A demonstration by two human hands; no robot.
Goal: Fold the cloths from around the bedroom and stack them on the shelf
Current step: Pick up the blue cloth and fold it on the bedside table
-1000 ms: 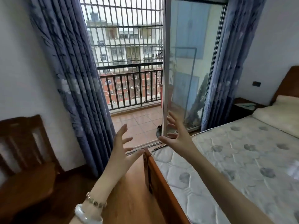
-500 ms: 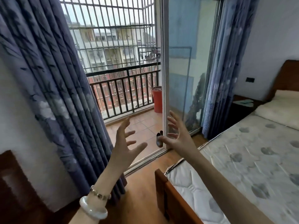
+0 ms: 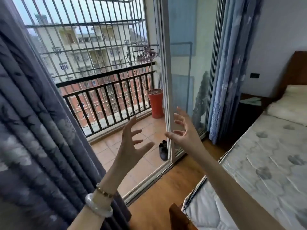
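My left hand (image 3: 131,145) and my right hand (image 3: 184,131) are raised side by side in front of me, fingers spread and empty, palms turned toward each other. They hang in the air before the open balcony doorway and the white sliding door frame (image 3: 167,90). I see no loose cloth and no shelf in view. A bracelet and a pale bangle (image 3: 98,207) sit on my left wrist.
A dark blue curtain (image 3: 38,138) hangs close on my left, a lighter one (image 3: 222,80) right of the glass door. A bare mattress (image 3: 269,163) on a wooden bed fills the right. On the balcony stand an orange pot (image 3: 156,103), shoes (image 3: 162,149), a railing and hangers (image 3: 147,54).
The view has moved forward and left toward the balcony door; the wooden chair has dropped out of sight and the curtain now fills the left. Both hands stay raised and spread.
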